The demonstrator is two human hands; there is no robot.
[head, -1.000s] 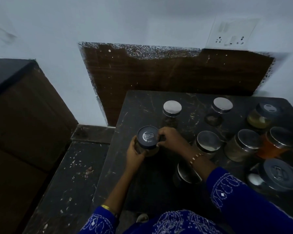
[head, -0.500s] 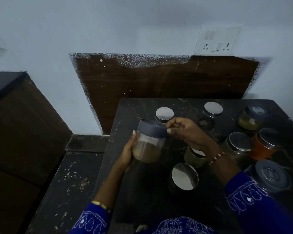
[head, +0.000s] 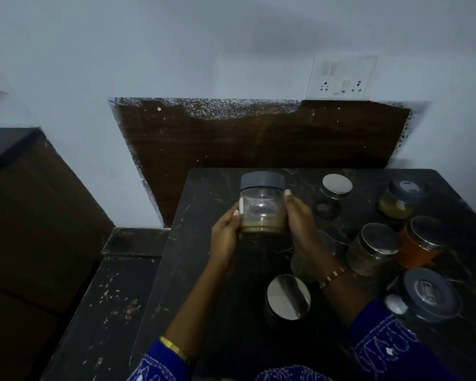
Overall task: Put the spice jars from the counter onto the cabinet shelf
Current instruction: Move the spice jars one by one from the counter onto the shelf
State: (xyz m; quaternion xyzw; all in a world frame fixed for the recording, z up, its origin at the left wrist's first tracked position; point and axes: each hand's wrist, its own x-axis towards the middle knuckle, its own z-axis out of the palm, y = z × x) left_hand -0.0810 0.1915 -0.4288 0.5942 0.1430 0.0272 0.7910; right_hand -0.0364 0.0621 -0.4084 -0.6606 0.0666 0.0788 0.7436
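From the head camera, both hands hold one jar upright above the far left part of the counter. The left hand presses its left side with the thumb up the glass, and the right hand clamps its right side, so the jar is squeezed between the two. It hangs clear of the counter. Its long axis stands vertical, grey lid on top, a low layer of tan spice lying level at the bottom.

Other jars remain on the right of the counter: a steel-lidded one far, an orange one to the right, and one with a mirror-like lid near, just beside the right forearm.

No cabinet shelf shows clearly; the dark wooden block at left may be the cabinet, but I cannot tell.

Risks, as I judge them: smooth glass held only by its sides could slip if either hand lets go before the other has a full wrap. Swinging the right arm back could knock the near jar over. Tilting the jar would shift the powder, though the lid looks seated.
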